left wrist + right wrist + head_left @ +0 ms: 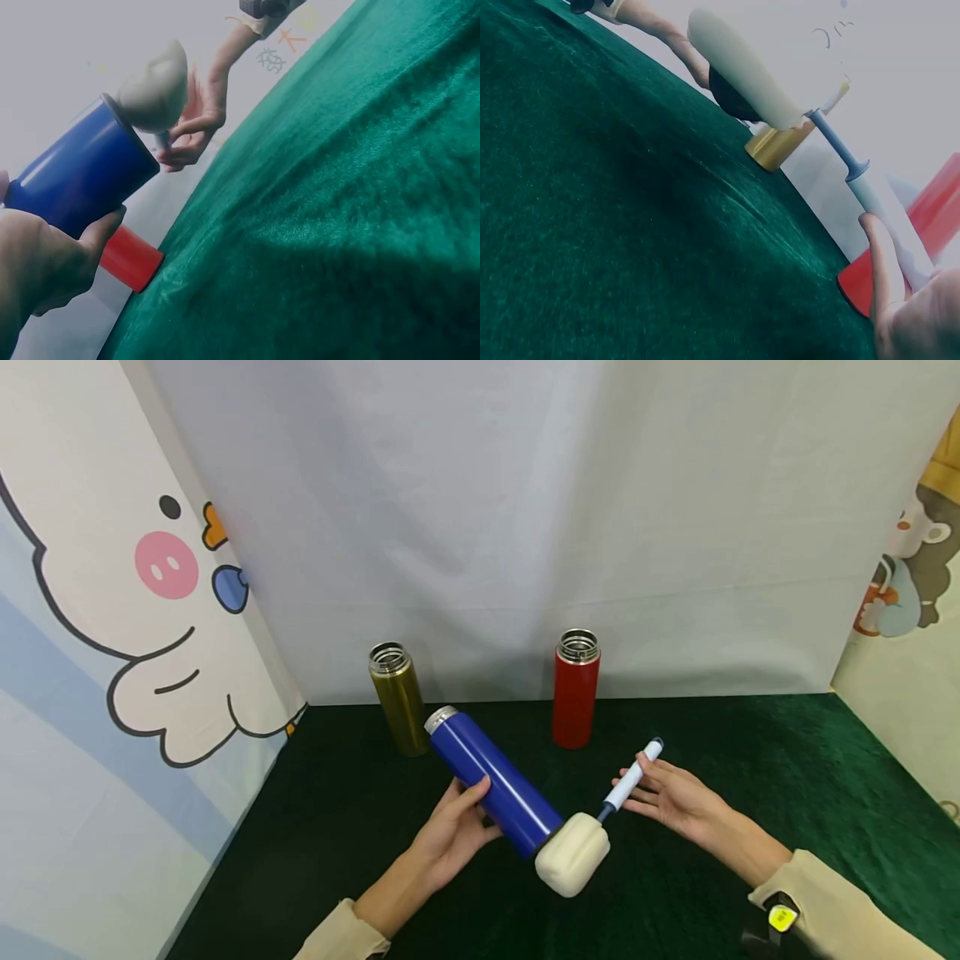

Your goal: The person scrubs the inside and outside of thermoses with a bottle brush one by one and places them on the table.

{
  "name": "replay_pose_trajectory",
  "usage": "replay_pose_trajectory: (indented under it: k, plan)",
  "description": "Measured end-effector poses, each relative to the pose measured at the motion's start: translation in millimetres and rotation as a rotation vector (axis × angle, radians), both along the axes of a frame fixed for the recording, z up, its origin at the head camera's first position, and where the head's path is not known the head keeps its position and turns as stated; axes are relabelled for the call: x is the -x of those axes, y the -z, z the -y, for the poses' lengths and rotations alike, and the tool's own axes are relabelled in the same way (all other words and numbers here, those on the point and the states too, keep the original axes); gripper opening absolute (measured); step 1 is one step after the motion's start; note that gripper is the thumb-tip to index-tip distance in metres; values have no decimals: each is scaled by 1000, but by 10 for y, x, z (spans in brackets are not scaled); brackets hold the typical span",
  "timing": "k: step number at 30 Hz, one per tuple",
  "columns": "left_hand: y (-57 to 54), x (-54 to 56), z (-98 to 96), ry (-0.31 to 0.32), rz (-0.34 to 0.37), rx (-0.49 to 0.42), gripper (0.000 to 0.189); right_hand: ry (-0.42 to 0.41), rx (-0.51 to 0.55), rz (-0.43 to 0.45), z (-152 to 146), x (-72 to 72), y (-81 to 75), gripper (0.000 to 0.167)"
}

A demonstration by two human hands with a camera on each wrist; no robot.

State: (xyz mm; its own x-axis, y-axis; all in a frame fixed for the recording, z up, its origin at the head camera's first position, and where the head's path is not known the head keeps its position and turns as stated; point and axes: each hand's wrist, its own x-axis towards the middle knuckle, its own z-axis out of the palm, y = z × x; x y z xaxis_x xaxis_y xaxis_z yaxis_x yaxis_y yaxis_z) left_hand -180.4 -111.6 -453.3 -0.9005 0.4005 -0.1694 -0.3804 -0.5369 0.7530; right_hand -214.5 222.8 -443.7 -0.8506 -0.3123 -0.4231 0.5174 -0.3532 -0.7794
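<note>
- Beneath both grips, a green velvet cloth (817,777) is spread.
- The blue bottle (497,783) is clasped round its body by the nearer left hand (452,833); its long axis is slanted, the steel neck (441,719) turned away beyond that grip, the base (542,835) toward the right hand (678,802).
- Past both grips, the red bottle (575,703) is set between them, the gold bottle (401,703) behind the steel neck.
- The sponge brush (614,799) is pinched at its handle (627,785) by the right hand, aimed down toward the left.
- The sponge head (572,857) is held by the base; contact cannot be told. Its path to the neck is obstructed by bottle body and left hand.
</note>
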Motion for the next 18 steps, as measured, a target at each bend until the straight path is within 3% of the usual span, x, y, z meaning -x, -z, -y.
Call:
replay_pose_trajectory:
  k: [10, 18]
  plan:
    - [-6, -20, 60, 49, 9, 3, 73, 41, 126, 97, -196, -36, 80, 79]
    - [-5, -21, 55, 68, 14, 10, 75, 49, 173, 133, -163, -86, 81, 62]
